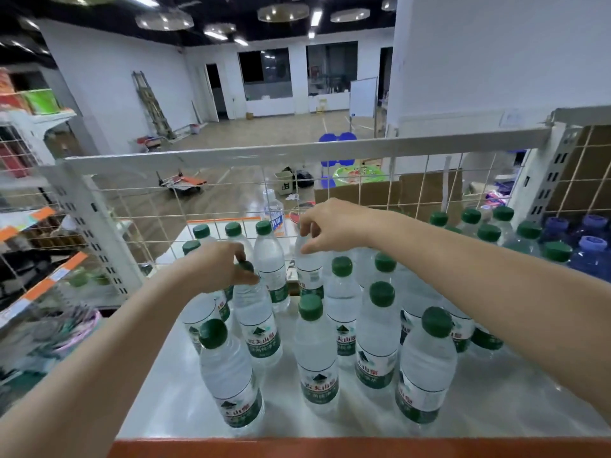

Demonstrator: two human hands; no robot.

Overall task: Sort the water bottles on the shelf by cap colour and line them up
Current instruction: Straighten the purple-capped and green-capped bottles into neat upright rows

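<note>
Both hands are up near the shelf's (496,401) back edge: left hand (220,264) has its grip pinching a green-capped bottle (254,312) by the cap, right hand (330,223) pinches another bottle's (309,269) top.

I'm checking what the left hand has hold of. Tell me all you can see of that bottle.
The bottle is clear plastic, apparently full of water, upright on the shelf among other green-capped bottles. A green and white label wraps its lower body. The left hand grips its dark green cap from above, fingers hiding most of it.
</note>
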